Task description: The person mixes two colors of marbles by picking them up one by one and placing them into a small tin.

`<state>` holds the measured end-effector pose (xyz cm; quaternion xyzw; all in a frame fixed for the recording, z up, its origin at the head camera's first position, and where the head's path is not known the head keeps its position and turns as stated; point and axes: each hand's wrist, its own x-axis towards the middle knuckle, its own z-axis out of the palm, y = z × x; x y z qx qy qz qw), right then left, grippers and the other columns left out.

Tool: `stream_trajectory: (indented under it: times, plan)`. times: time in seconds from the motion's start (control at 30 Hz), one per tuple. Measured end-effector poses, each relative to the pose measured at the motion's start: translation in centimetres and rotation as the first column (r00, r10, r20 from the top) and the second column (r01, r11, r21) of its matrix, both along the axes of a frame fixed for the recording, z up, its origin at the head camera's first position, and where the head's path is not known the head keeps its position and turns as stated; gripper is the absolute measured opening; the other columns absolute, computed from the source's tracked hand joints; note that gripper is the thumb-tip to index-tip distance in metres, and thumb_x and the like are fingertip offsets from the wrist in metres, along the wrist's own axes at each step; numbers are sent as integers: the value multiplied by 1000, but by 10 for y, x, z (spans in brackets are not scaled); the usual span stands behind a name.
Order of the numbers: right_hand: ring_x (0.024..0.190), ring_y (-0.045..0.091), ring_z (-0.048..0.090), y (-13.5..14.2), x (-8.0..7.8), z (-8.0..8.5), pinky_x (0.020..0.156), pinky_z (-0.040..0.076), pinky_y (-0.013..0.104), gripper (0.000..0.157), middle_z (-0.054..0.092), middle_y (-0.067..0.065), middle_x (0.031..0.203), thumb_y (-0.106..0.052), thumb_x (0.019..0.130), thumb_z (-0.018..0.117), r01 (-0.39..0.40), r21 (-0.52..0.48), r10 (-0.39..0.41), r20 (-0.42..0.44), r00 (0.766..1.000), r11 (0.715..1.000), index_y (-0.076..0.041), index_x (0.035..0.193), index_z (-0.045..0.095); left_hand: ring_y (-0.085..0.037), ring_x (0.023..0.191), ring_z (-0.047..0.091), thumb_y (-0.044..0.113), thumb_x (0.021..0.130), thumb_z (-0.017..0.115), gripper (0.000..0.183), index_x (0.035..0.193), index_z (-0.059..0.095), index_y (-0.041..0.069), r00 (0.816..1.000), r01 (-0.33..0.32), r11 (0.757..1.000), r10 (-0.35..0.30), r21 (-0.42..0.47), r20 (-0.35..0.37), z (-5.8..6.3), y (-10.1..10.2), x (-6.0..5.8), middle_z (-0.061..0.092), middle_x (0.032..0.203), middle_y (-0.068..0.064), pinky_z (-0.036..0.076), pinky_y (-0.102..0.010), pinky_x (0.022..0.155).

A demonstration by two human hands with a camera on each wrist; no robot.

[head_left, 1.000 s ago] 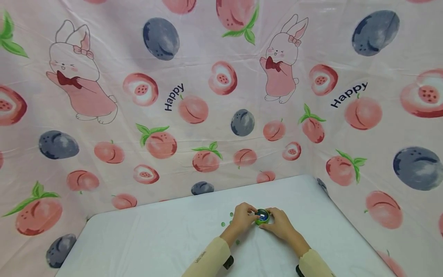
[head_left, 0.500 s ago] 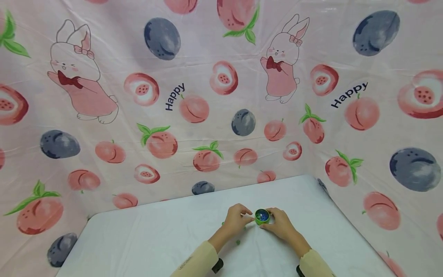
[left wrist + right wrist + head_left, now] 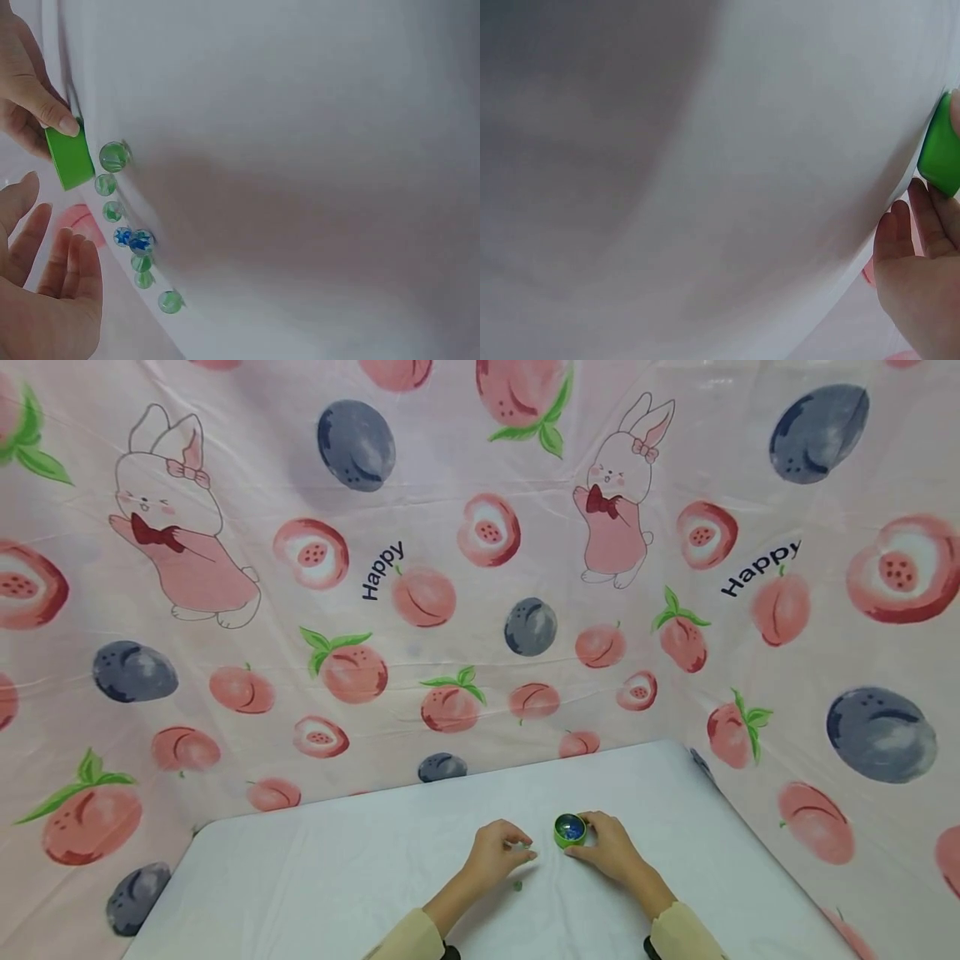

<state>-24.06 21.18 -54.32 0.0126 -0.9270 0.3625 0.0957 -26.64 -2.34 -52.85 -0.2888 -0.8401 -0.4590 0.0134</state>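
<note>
My right hand (image 3: 613, 853) curls its thumb and fingers round a small round green cup (image 3: 567, 843) standing on the white table. Inside the cup something blue and glossy shows from above; its details are too small to tell. To the cup's left, my left hand (image 3: 491, 857) hovers low with thumb and fingers apart and nothing visible between them. In the left wrist view, several glass marbles (image 3: 115, 156) lie in an uneven line beside the cup and the left fingers. Most have green swirls; two are blue. The head view shows one greenish marble (image 3: 518, 886) below the left hand.
A white cloth (image 3: 315, 877) covers the table. Behind it and to the right, pink fabric (image 3: 420, 485) printed with fruit and rabbits hangs as a wall. The table's right edge runs along that fabric.
My left hand has drawn back from the cup's rim to the left and toward me, its fingers spreading. My right hand has kept hold of the cup in nearly the same place.
</note>
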Motion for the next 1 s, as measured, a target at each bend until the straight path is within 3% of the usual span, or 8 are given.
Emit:
stream_trajectory:
  times: [0.2, 0.57, 0.77, 1.0]
  plan:
    - [116, 38, 63, -2, 1, 1, 105, 50, 58, 56, 71, 17, 119, -16, 81, 93, 7, -3, -7, 0, 1000, 1000, 7, 125, 67, -25, 91, 66, 5, 85, 86, 14, 95, 80, -1, 1000, 21, 1000, -21, 11, -4, -3, -11, 6, 73, 97, -7, 60, -32, 78]
    - [119, 39, 63, -3, 2, 3, 107, 49, 58, 57, 71, 18, 121, -15, 81, 93, 11, -6, -11, 5, 1000, 1000, 7, 126, 66, -10, 84, 61, 5, 81, 89, 13, 91, 80, 3, 1000, 23, 1000, -23, 14, 6, -17, -30, 15, 73, 92, -3, 55, -25, 76]
    - [120, 40, 62, -4, 3, 3, 107, 49, 58, 58, 70, 18, 122, -16, 81, 92, 12, -6, -12, 12, 1000, 1000, 7, 127, 66, -11, 85, 60, 7, 83, 88, 13, 93, 79, 6, 997, 31, 1000, -31, 5, 77, -25, -33, 21, 72, 96, -1, 52, -25, 76]
    - [119, 39, 63, -4, 3, 0, 107, 49, 57, 58, 70, 17, 121, -17, 81, 93, 13, 1, -13, 4, 1000, 1000, 7, 127, 66, -10, 88, 60, 6, 82, 88, 13, 91, 79, 8, 998, 44, 999, -44, -7, 51, -30, -33, 24, 70, 98, 1, 52, -24, 77]
